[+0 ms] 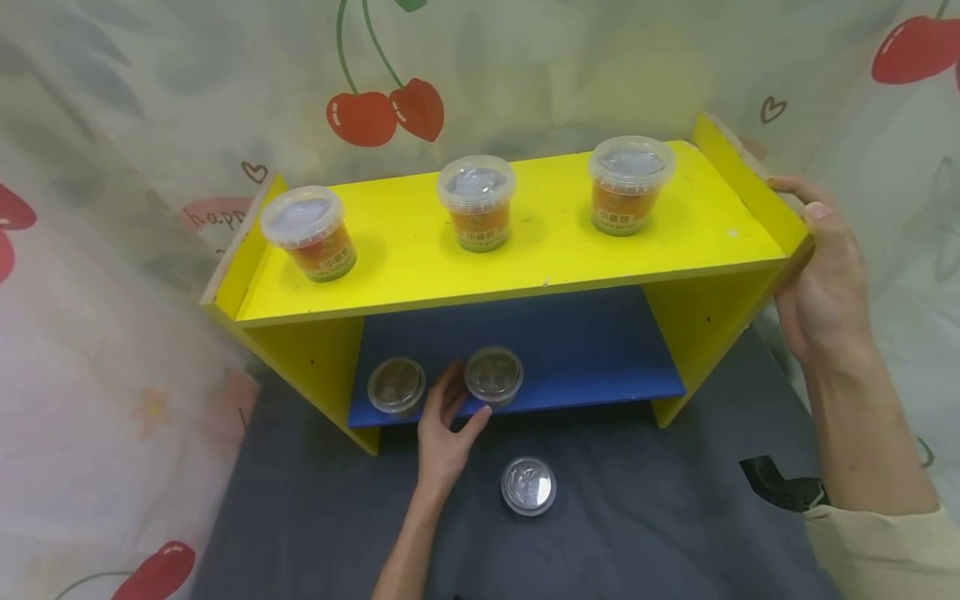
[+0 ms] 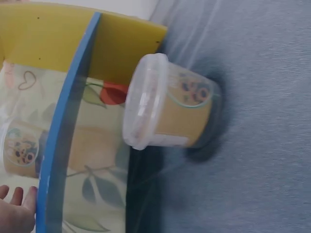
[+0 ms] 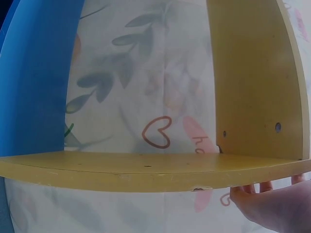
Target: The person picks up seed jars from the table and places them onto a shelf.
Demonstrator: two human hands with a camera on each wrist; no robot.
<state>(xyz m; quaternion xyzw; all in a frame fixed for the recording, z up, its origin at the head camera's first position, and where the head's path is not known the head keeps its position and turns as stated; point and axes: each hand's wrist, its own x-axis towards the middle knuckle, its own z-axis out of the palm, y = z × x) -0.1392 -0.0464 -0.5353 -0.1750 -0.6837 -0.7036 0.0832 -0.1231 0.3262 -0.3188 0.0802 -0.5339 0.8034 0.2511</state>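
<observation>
My left hand (image 1: 444, 433) reaches to the blue shelf board, fingers spread beside a lidded plastic cup (image 1: 493, 375), the thumb in front of it. In the left wrist view, a gap shows between the fingertips (image 2: 30, 198) and that cup (image 2: 22, 148). Left of the hand stands a second lidded cup (image 1: 397, 386). My right hand (image 1: 828, 283) grips the right side panel of the yellow and blue shelf unit (image 1: 738, 196), thumb near its top edge. From the right wrist, the hand (image 3: 272, 208) shows at the panel's edge, fingers partly hidden behind it.
Three lidded cups with orange labels stand on the yellow top board: left (image 1: 311, 233), middle (image 1: 477, 204), right (image 1: 630, 185). Another lidded cup (image 1: 528, 486) stands on the dark grey cloth (image 1: 637, 517) before the unit. A cherry-print curtain (image 1: 547, 75) hangs behind.
</observation>
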